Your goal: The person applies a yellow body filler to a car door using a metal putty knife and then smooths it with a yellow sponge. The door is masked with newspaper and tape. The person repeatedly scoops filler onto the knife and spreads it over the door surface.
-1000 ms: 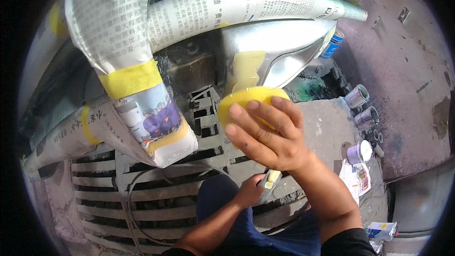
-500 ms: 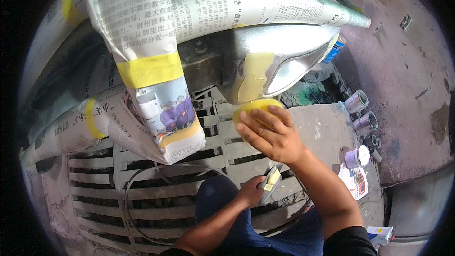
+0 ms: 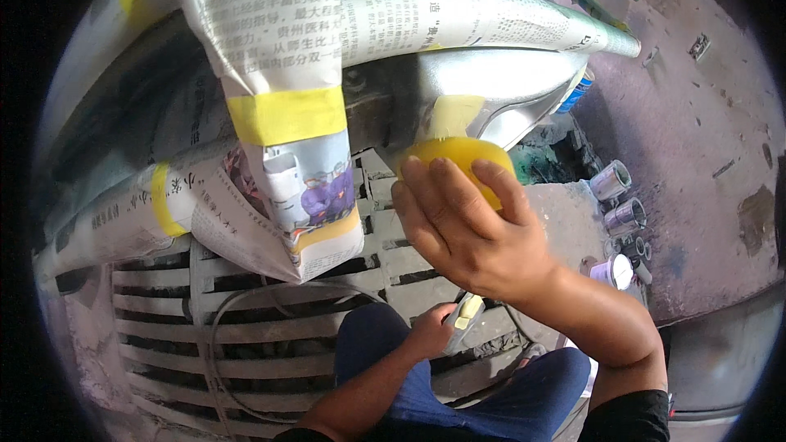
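My right hand grips a yellow tape roll from above, just under a curved silver panel. A strip of yellow tape runs from the roll up onto that panel. Down by my knee, my left hand holds a small yellow and grey cutter. To the left of the roll hangs a newspaper wrap bound with a yellow tape band. A second newspaper-wrapped tube runs across the top.
A metal floor grating lies below, with a thin cable looped over it. Several small open tins and a white pot stand on the concrete at the right. Another taped newspaper bundle lies at the left.
My right hand has shifted slightly to the right with the tape roll, staying under the silver panel. The newspaper wraps sit further right in view. My left hand has kept the cutter by my knee.
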Tool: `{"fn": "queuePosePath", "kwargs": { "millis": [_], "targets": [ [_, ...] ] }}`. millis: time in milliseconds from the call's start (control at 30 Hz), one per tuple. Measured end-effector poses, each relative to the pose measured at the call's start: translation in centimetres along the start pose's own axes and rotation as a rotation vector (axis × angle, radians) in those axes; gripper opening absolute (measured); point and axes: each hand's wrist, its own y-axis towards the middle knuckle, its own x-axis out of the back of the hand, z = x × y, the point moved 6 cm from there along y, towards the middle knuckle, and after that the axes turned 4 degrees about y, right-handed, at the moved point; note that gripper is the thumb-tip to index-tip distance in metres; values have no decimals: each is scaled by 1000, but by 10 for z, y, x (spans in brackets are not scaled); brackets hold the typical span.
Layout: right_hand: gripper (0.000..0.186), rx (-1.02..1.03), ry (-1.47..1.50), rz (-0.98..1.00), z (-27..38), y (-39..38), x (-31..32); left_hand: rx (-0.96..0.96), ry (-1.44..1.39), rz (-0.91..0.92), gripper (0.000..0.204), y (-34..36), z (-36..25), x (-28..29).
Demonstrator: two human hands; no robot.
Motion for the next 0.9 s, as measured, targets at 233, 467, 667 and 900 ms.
{"fn": "queuePosePath", "kwargs": {
  "millis": [233, 467, 667, 900],
  "targets": [
    [42, 90, 141, 227, 29, -35, -34, -50, 20, -6, 46, -3, -4, 1],
    [23, 43, 114, -23, 1, -17, -1, -62, -17, -3, 45, -4, 2, 1],
    [24, 156, 137, -177, -12, -22, -17, -28, -48, -1, 44, -7, 5, -1],
    [28, 254, 146, -90, -16, -52, -45, 60, -10, 49, 46, -16, 7, -7]
  ]
}}
